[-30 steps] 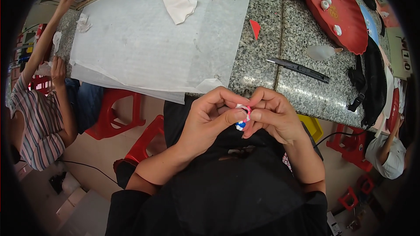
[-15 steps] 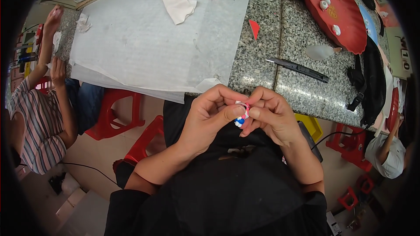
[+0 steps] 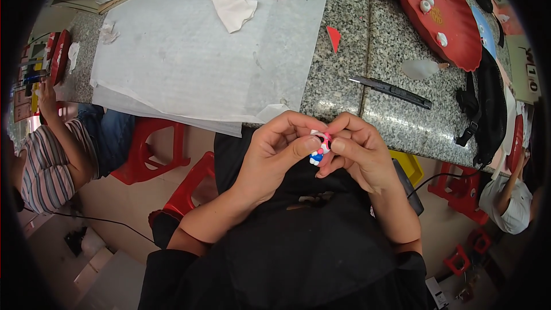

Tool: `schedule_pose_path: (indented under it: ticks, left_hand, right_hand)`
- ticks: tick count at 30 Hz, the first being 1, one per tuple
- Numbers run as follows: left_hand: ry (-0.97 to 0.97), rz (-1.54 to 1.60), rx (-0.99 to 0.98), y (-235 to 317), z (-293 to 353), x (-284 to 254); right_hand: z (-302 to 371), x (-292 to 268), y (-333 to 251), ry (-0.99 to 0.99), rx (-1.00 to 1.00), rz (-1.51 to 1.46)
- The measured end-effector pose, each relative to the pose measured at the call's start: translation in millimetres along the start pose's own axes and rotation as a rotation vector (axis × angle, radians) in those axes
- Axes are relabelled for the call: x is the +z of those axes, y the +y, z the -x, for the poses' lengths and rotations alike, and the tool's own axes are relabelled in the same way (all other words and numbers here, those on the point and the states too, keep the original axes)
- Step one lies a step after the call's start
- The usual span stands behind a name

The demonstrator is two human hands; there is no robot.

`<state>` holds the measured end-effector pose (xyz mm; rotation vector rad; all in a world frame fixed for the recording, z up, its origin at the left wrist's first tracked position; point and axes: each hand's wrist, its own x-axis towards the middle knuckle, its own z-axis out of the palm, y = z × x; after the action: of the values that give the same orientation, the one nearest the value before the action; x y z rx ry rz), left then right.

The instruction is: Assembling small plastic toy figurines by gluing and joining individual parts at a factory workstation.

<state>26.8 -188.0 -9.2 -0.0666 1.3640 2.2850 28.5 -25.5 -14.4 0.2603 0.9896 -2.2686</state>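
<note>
A small figurine (image 3: 316,158) in white, pink and blue is held between both hands, just off the table's front edge and above my lap. My left hand (image 3: 282,148) pinches its left side, the thumb lying across it and the index finger behind its top. From the other side my right hand (image 3: 359,150) grips it with thumb and fingertips near the pink part. The fingers cover part of the figurine. A dark patch shows within the pink, too small to make out.
White paper (image 3: 201,51) covers the table's left part, with a folded cloth (image 3: 232,10) on it. On the granite tabletop (image 3: 344,17) lie a black utility knife (image 3: 393,92), a red triangular piece (image 3: 333,39) and a red tray (image 3: 425,28) with small white pieces. Co-workers sit on both sides.
The figurine has turned slightly between my fingers, showing more of its pink and blue parts. The co-worker at left has lowered an arm and leaned away.
</note>
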Motion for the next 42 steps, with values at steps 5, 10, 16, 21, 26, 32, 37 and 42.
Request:
schedule_pose_path:
  ticks: [5,10,16,21,26,32,37,42]
  left_hand:
    - [-0.01,-0.014,0.011,0.3,0.5,-1.4]
    - [-0.01,0.006,0.035,0.5,1.1,2.8]
    - [0.025,-0.223,0.289,-6.2,3.6,6.6]
    - [-0.092,-0.595,0.394,1.5,4.1,-0.8]
    - [-0.063,-0.757,0.421,4.2,7.7,2.1]
    - [-0.066,-0.782,0.408,3.3,9.8,2.8]
    - [-0.072,-0.778,0.441,4.4,10.7,4.0]
    - [-0.074,-0.826,0.502,7.9,11.4,8.5]
  right_hand:
    - [1.9,2.9,1.0,-0.018,-0.025,0.009]
    - [0.3,1.9,0.1,0.024,-0.037,0.022]
    - [-0.2,-1.5,-4.5,0.006,-0.068,0.048]
    - [0.6,-1.6,-14.5,-0.044,-0.018,0.057]
    - [-0.2,0.8,-17.0,-0.035,0.024,0.17]
    - [1.5,-2.7,-8.8,-0.051,0.012,0.144]
    - [1.9,-0.9,-3.1,-0.069,-0.051,0.13]
    - [5.8,3.2,-1.1,-0.067,-0.097,0.119]
